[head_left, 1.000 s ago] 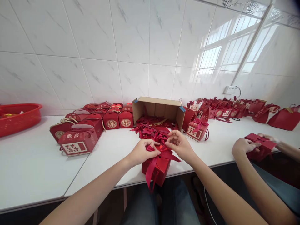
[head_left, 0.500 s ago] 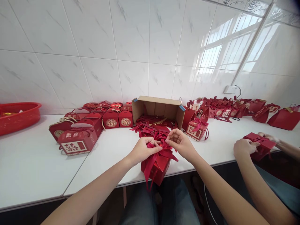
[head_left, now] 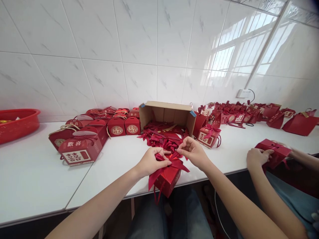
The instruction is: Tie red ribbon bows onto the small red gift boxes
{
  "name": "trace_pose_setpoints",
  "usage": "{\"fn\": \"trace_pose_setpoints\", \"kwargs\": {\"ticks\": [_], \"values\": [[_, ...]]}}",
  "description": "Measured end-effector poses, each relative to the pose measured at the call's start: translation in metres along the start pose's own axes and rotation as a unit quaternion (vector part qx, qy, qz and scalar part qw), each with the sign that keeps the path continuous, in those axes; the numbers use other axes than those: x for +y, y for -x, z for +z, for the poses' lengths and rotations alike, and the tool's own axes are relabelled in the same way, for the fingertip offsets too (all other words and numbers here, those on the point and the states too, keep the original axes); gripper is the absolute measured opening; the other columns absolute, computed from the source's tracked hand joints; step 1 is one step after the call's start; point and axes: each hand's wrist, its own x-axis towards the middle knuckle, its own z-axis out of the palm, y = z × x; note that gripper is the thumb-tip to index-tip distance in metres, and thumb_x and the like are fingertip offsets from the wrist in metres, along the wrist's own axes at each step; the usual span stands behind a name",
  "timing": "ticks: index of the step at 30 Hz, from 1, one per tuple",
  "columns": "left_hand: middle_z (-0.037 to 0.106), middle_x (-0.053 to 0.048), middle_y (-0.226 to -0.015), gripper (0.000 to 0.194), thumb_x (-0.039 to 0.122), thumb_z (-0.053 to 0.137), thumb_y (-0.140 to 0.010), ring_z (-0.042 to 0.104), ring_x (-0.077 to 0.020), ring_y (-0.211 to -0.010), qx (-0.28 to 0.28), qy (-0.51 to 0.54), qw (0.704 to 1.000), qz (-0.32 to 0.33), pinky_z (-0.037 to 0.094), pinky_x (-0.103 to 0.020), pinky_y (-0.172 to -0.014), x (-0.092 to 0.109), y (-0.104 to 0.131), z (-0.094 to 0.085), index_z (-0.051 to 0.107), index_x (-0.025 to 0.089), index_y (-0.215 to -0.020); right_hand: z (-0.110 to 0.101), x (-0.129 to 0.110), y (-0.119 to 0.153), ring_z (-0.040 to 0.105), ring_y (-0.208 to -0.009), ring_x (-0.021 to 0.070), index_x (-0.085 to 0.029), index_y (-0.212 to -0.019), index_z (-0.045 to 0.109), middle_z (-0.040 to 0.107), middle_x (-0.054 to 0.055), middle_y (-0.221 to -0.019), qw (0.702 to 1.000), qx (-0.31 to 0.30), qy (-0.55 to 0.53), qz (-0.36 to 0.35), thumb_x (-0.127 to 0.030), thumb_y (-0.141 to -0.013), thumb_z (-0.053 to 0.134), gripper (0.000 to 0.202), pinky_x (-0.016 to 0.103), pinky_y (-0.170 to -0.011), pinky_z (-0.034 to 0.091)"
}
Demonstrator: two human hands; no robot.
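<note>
A small red gift box (head_left: 167, 182) stands at the table's front edge, with a cord handle hanging from its near side. On its top lies a red ribbon bow (head_left: 175, 164). My left hand (head_left: 153, 161) pinches the ribbon at the bow's left side, thumb and fingers together. Just to the right, my right hand (head_left: 193, 152) pinches another part of the ribbon between thumb and forefinger. The fingertips of both hands are close together above the box. Behind them a heap of red ribbons (head_left: 161, 134) spills out of an open cardboard box (head_left: 164, 108).
Red gift boxes (head_left: 79, 147) stand in a group at the left, beyond them a red basin (head_left: 22, 124). A finished-looking box with a bow (head_left: 208, 136) sits right of the carton; more line the wall. At the right, another person's hands (head_left: 258, 157) hold a red box.
The long ribbon end at the box's left front has swung up and left, showing more of the cord handle. My hands stay nearly in place. The view has shifted slightly.
</note>
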Motion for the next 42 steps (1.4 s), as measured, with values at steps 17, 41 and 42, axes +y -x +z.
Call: {"fn": "trace_pose_setpoints", "kwargs": {"ticks": [17,41,42], "values": [[0.065,-0.008,-0.114,0.039,0.044,0.064,-0.078,0.057,-0.0262,-0.111,0.005,0.14,0.99,-0.025,0.04,-0.036,-0.096,-0.008,-0.001,-0.008,0.049,0.016,-0.056,0.007,-0.024,0.006,0.046,-0.119,0.0272,-0.028,-0.088,0.072,0.055,0.007,-0.12,0.923,-0.133,0.321,-0.163,-0.038,-0.081,0.065,0.014,0.048,-0.102,0.034],[0.044,-0.011,-0.143,0.042,0.041,0.034,-0.094,0.031,-0.0306,-0.136,0.055,-0.455,0.888,-0.037,0.027,-0.054,-0.108,-0.096,0.066,-0.038,0.051,0.024,-0.128,0.061,0.07,0.11,0.026,-0.138,0.0339,-0.025,-0.149,-0.006,0.022,0.016,-0.151,0.975,0.151,0.164,0.01,-0.041,-0.06,0.081,0.125,0.052,-0.11,0.026],[0.044,-0.011,-0.143,0.042,0.042,0.034,-0.094,0.031,-0.0305,-0.137,0.053,-0.454,0.888,-0.039,0.027,-0.054,-0.108,-0.096,0.065,-0.038,0.051,0.024,-0.128,0.066,0.071,0.109,0.028,-0.137,0.0339,-0.025,-0.149,-0.008,0.022,0.016,-0.151,0.972,0.17,0.161,0.01,-0.041,-0.061,0.08,0.126,0.052,-0.11,0.027]]}}
